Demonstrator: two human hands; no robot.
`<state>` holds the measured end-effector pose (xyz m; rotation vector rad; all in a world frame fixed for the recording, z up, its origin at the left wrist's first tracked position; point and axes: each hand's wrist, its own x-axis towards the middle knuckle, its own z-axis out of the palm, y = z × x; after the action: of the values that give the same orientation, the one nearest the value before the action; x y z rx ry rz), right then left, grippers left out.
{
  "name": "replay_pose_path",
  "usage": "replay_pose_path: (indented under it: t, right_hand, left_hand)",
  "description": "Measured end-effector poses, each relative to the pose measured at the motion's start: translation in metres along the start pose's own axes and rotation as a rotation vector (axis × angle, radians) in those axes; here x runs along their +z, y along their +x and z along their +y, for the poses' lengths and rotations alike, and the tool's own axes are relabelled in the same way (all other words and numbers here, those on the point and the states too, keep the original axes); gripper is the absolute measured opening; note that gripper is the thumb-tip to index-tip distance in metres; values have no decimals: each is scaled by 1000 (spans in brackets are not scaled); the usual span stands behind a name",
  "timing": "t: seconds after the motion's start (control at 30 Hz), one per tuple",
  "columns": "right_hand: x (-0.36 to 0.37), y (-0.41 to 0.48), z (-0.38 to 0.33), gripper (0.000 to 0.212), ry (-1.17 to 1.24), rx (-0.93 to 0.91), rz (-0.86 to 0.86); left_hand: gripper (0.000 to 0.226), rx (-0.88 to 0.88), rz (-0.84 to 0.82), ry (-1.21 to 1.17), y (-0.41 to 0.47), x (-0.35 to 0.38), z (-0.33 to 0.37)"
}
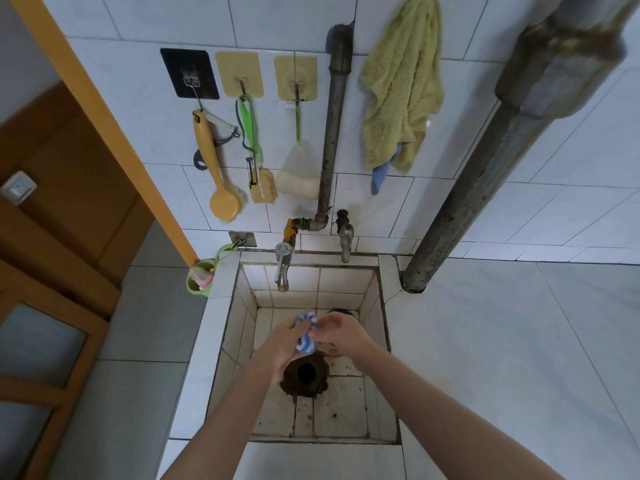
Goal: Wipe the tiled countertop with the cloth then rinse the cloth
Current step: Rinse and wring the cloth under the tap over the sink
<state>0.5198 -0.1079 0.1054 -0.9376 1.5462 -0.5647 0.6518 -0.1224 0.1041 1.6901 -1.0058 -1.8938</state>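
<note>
Clutching blue-and-white cloth (pixel 306 344) in left hand (pixel 281 345) and right hand (pixel 341 336), fingers curled round it — lower centre, above sink drain (pixel 305 374).

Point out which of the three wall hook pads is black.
The leftmost pad, above the yellow brush; the middle pad and right pad are beige.

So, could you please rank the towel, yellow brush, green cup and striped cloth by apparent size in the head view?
1. towel
2. yellow brush
3. green cup and striped cloth look alike; the cloth is partly covered, so unranked.
</note>
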Motion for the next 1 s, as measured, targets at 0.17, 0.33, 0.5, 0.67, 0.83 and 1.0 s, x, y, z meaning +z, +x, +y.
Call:
replay_pose_path:
  t: [0.17, 0.33, 0.5, 0.67, 0.83, 1.0]
  right_hand:
    - [-16, 4, 8, 32, 380, 108, -20]
    - [-21, 1, 7, 31, 404, 38, 22]
    - [-29, -1, 3, 22, 339, -73, -75]
    - [-38, -4, -3, 26, 105, -84, -71]
    - [-42, -16, -16, 20, -18, -115, -213]
    - [-37, -17, -18, 33, -83, -178, -179]
  left_hand:
    - [32, 113, 73, 133, 0, -5, 11]
    - [30, 95, 132, 61, -1, -3, 12]
    - [18, 149, 90, 331, 0, 1, 15]
    - [31, 478, 40, 955, 4, 2, 16]
    - [36, 545, 54, 1082, -2, 7, 27]
    - [57, 361, 141, 994, 0, 16, 41]
